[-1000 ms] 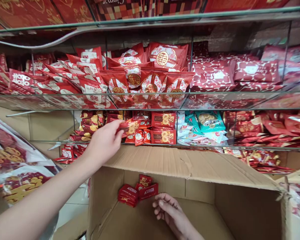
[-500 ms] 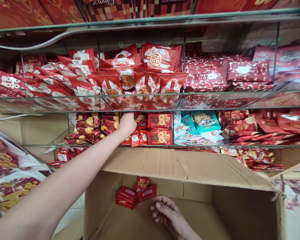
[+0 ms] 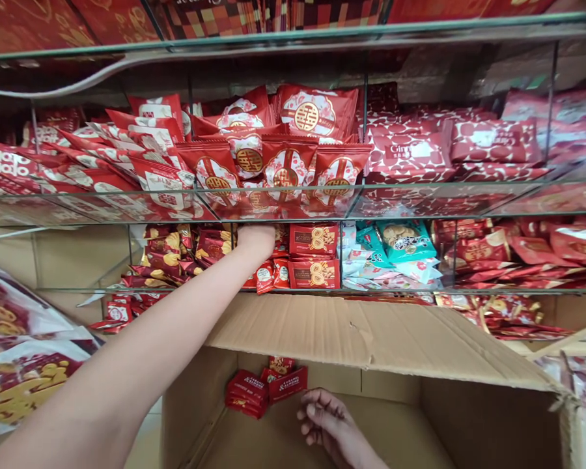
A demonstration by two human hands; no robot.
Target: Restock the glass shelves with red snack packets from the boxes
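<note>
My left hand [image 3: 256,240] reaches into the lower glass shelf compartment; its fingers are hidden behind the shelf edge and among red packets. Just right of it are stacked caramel and almond packets [image 3: 314,240], with small red packets [image 3: 272,276] below. My right hand [image 3: 325,420] hovers inside the cardboard box [image 3: 371,332], fingers curled but apart, nothing visible in it. Beside its fingertips, several red caramel and almond packets [image 3: 247,392] lie at the box's left back corner.
Above, a glass shelf [image 3: 283,203] holds rows of red and white packets. Teal packets [image 3: 405,240] lie right of the caramel ones. Large clear bags of snacks [image 3: 27,384] stand at the left. A white cable [image 3: 92,81] runs along the upper shelf.
My left hand has moved slightly right and deeper into the compartment. The view has shifted a little. My right hand keeps almost the same pose in the box.
</note>
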